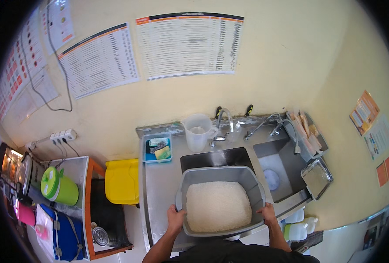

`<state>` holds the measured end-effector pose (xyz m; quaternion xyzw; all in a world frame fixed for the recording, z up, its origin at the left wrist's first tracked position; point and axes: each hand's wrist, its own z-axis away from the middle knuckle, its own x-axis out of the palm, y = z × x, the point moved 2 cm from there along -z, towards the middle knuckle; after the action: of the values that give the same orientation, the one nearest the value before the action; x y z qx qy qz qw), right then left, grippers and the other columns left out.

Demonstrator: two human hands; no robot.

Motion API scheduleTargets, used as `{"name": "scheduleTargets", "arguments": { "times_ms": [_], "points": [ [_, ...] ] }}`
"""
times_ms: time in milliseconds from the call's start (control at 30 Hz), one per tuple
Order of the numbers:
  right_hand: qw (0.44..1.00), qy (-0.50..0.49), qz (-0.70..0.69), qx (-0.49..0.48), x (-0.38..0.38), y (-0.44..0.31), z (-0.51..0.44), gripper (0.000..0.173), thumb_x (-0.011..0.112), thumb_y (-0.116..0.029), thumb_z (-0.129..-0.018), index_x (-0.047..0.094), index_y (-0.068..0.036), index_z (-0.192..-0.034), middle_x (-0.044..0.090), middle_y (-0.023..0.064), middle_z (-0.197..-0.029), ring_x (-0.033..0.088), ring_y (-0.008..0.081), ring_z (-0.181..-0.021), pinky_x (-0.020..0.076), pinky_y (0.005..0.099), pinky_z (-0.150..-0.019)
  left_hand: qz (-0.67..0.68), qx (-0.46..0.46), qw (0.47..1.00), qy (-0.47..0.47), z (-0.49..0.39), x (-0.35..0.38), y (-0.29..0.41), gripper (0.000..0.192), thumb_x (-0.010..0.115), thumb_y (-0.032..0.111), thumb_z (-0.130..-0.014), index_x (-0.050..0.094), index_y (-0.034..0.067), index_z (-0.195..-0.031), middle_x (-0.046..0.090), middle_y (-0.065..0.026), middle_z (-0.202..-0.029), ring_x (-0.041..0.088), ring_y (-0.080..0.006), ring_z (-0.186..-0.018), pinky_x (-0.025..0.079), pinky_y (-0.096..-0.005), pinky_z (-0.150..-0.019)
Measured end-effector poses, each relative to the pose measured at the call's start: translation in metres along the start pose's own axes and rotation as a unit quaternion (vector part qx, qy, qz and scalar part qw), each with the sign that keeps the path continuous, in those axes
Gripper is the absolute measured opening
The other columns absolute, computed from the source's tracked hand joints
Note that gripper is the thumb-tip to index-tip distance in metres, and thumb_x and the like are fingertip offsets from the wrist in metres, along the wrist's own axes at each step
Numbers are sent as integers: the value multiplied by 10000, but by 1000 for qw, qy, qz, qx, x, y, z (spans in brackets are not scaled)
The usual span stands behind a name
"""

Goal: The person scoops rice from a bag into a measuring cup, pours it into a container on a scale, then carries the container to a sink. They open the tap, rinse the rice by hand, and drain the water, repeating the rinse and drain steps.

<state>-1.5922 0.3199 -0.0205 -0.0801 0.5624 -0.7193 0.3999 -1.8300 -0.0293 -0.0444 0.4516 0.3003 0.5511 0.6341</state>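
A grey plastic tub (221, 171) holds a broad heap of white rice-like grain (218, 205). My left hand (176, 217) grips the tub's left rim, and my right hand (267, 213) grips its right rim. The tub sits in front of me, over the near part of the left basin (214, 157) of a stainless steel sink; whether it rests on the edge or is held up, I cannot tell. Behind it stands a translucent plastic measuring jug (197, 133) beside a curved faucet (226, 113).
A blue tray (158, 157) with sponges lies on the left counter. The right basin (280, 172) contains suds and a round whitish item. Beyond it stand a grey bin of packets (308, 136) and a metal pan (317, 179). A yellow lidded bin (122, 180) stands left of the sink.
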Motion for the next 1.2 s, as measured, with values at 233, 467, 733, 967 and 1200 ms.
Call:
{"name": "scheduleTargets", "arguments": {
  "times_ms": [233, 467, 733, 967, 1200],
  "points": [
    [992, -33, 85, 82, -11, 8, -82, 362, 618, 19, -672, 651, 100, -1023, 683, 167, -971, 624, 277, -889, 504, 389, -809, -21, -41, 999, 18, -32, 29, -26, 228, 636, -2, -707, 555, -49, -915, 637, -129, -871, 605, -203, -761, 511, -368, -676],
    [986, -65, 29, 150, 38, 118, -188, 667, 671, -38, -703, 487, 113, -1327, 529, 231, -1341, 541, 307, -1216, 463, 376, -987, -148, -45, 986, 69, -54, 40, -42, 236, 654, 23, -731, 530, -71, -908, 614, -148, -872, 583, -225, -787, 487, -374, -711],
    [975, -27, 147, 167, 86, 241, -255, 573, 608, -28, -756, 515, 51, -1316, 626, 203, -1211, 621, 293, -1113, 500, 389, -939, -196, -92, 975, 50, -87, 69, -68, 242, 641, 65, -797, 527, -69, -963, 606, -174, -888, 574, -249, -832, 471, -395, -773],
    [921, -154, 305, 186, 75, 243, -231, 483, 614, -220, -799, 609, 2, -1229, 664, 245, -1135, 664, 378, -1026, 501, 438, -955, -353, -151, 923, -6, -93, 81, -94, 443, 665, 180, -800, 510, -96, -1109, 623, -310, -1099, 624, -417, -1048, 473, -459, -903],
    [959, -221, 173, -45, 94, 72, -240, 329, 614, -192, -908, 636, -3, -1177, 690, 77, -939, 653, 174, -831, 513, 302, -705, -419, -167, 892, -18, -130, 79, -111, 619, 652, 314, -847, 484, -108, -1268, 575, -366, -1228, 577, -477, -1161, 465, -468, -969]
  ]
}}
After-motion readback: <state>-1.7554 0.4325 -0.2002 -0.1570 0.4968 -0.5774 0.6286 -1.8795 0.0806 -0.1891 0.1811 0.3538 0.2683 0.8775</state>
